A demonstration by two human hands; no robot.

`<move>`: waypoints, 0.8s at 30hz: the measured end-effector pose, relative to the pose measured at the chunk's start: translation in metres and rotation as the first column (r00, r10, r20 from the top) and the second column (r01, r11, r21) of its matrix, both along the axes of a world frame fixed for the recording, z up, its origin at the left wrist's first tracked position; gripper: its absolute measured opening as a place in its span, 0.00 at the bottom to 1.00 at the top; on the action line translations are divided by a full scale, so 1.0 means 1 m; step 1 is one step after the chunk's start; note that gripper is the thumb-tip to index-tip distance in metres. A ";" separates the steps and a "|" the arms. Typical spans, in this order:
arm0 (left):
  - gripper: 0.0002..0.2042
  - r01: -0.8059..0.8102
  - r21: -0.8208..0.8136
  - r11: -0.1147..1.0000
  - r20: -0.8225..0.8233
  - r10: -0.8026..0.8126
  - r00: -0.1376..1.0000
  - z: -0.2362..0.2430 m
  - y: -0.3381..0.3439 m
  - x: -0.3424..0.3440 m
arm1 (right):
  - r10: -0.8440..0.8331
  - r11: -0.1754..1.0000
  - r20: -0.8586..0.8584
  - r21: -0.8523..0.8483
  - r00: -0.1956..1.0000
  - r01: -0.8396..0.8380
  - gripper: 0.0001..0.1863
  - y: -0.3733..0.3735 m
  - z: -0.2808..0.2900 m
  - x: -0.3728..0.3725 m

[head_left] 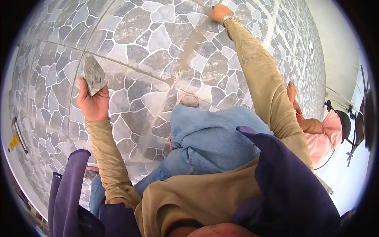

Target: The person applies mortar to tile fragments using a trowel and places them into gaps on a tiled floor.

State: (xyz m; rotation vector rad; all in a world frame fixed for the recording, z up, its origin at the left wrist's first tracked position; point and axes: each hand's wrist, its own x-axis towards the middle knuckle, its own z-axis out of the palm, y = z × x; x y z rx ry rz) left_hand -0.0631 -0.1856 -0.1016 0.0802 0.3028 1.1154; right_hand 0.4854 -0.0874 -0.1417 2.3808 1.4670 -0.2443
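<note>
Grey and smeared, a flat piece (94, 75) is held in the left hand (95, 103), upper left. Over tiles (136, 25), top centre, the right hand's (221, 14) hold is unclear.

On the right of my feed I make out a co-worker (324, 136) in a pale pink shirt (329, 130) and a dark cap (345, 124); far left, I see a slim dark-and-pale tool (20, 136) beside a small bright yellow object (14, 143).

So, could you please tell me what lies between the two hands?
In the head view, stone-patterned tiles lie between the left hand and right hand, crossed by a brownish-grey smear.
</note>
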 end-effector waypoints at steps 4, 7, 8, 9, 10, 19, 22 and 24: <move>0.19 0.024 0.000 1.000 0.005 -0.024 1.000 -0.001 0.000 0.018 | 0.131 0.979 -0.170 0.179 0.977 -0.100 0.19 0.009 0.001 -0.024; 0.19 -0.005 -0.013 1.000 -0.080 0.004 0.997 0.004 0.000 0.033 | 0.157 0.888 -0.674 0.416 0.721 0.195 0.17 0.020 0.042 -0.009; 0.19 -0.021 -0.040 0.999 -0.133 0.015 0.991 0.010 -0.001 0.037 | 0.211 0.830 -0.845 0.420 0.491 0.366 0.17 0.022 0.061 -0.008; 0.19 -0.049 -0.046 0.998 -0.222 0.038 0.974 0.021 -0.002 0.042 | 0.282 0.791 -0.922 0.381 0.266 0.479 0.17 0.019 0.084 -0.011; 0.19 -0.065 -0.045 0.997 -0.231 0.053 0.971 0.025 -0.001 0.046 | 0.342 0.777 -0.933 0.350 0.115 0.523 0.16 0.013 0.109 -0.015; 0.17 0.140 -0.113 0.984 -0.645 -0.180 0.743 0.026 0.016 0.076 | 0.891 0.452 -0.338 0.610 0.302 -0.650 0.32 -0.103 0.193 -0.197; 0.18 0.214 -0.104 0.971 -0.643 -0.229 0.731 0.027 0.018 0.084 | 0.931 0.339 -0.129 0.650 0.341 -0.680 0.29 -0.113 0.179 -0.217; 0.18 0.166 -0.072 0.983 -0.683 -0.170 0.710 0.028 0.017 0.094 | 0.944 0.313 -0.113 0.603 0.310 -0.734 0.28 -0.115 0.166 -0.209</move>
